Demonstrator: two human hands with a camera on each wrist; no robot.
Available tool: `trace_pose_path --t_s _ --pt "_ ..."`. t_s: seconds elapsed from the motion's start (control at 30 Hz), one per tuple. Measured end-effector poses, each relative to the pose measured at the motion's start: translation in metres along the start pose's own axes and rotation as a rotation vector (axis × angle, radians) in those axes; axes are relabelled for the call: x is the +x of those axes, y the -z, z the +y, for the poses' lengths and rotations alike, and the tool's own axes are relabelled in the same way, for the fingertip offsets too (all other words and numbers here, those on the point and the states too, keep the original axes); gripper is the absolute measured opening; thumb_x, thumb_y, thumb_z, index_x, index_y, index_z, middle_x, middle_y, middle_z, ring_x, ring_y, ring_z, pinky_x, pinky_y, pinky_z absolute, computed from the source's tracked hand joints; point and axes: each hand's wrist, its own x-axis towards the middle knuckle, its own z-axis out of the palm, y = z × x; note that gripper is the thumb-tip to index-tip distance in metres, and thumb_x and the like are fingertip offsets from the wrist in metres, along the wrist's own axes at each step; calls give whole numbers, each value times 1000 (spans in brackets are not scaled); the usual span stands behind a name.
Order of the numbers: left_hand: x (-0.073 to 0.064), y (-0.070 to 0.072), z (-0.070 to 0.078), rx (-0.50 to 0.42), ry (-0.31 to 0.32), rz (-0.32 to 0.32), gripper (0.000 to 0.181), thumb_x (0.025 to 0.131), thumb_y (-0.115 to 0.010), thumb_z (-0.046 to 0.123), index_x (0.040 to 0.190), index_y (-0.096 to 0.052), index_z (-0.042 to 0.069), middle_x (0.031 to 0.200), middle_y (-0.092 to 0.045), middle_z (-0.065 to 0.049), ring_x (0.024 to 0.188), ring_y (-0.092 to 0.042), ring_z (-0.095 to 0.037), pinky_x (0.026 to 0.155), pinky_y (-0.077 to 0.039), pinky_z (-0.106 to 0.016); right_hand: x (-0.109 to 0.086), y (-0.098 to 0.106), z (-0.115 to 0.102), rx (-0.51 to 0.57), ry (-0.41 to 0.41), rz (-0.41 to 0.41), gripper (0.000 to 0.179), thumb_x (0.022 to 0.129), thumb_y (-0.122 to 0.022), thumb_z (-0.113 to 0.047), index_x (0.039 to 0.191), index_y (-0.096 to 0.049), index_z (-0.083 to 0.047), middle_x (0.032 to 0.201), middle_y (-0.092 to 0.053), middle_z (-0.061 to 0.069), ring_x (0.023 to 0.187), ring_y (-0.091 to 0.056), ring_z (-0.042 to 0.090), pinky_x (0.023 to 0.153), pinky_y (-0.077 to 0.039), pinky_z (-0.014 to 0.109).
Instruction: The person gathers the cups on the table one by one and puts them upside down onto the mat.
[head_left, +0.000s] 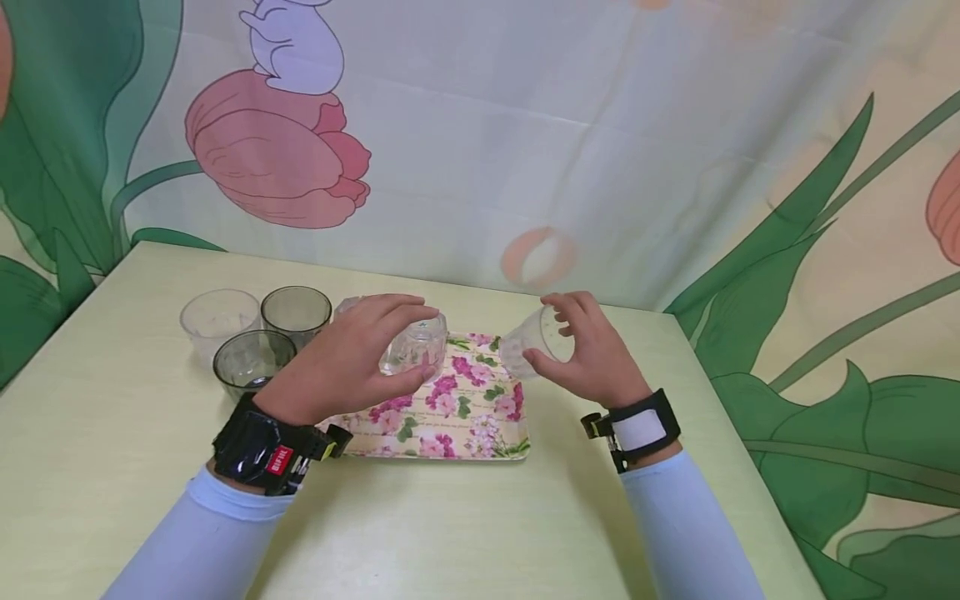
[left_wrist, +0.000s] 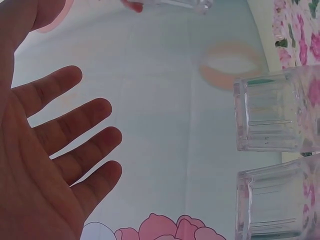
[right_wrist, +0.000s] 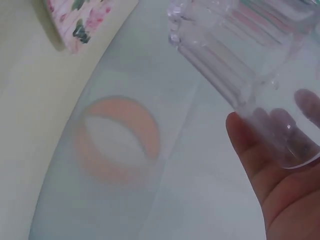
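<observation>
My right hand (head_left: 588, 354) grips a clear drinking glass (head_left: 520, 346) above the right side of the flowered tray (head_left: 468, 404). The glass is tilted, with its mouth towards the palm and its thick base pointing left. My left hand (head_left: 356, 354) hovers over the tray's left part, fingers spread and relaxed, holding nothing. Two clear glasses (left_wrist: 270, 112) stand upside down on the tray in the left wrist view, apart from that hand. In the head view the left hand partly hides them.
Left of the tray stand two smoky dark glasses (head_left: 296, 310) and a clear glass (head_left: 219, 321), mouths up and close together. The pale table (head_left: 450, 525) ends at a printed cloth backdrop (head_left: 465, 150) behind the tray.
</observation>
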Motion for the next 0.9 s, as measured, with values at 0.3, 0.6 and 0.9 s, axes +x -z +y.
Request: trace_pose_path --t_s 0.3,0.6,0.9 --pt "1 -2 -1 1 7 -3 62 90 -68 49 142 -54 19 141 -55 -4 135 -49 -24 112 -41 -49 1 8 -25 17 135 51 68 83 -76 -42 139 -51 -12 128 -51 10 107 -57 24 88 -58 36" --pt "1 -3 -1 -1 -9 5 62 90 -68 50 142 -54 18 141 -56 -3 134 -50 -23 110 -43 -48 3 7 -36 76 212 72 70 82 -75 -40 140 -48 -10 132 -49 10 110 -55 23 91 -57 36" --pt "1 -3 0 -10 -19 1 62 90 -68 49 142 -54 17 141 -56 -4 133 -50 -23 110 -44 -47 7 2 -50 137 284 89 71 81 -72 -40 139 -46 -8 132 -48 11 111 -54 22 93 -57 36"
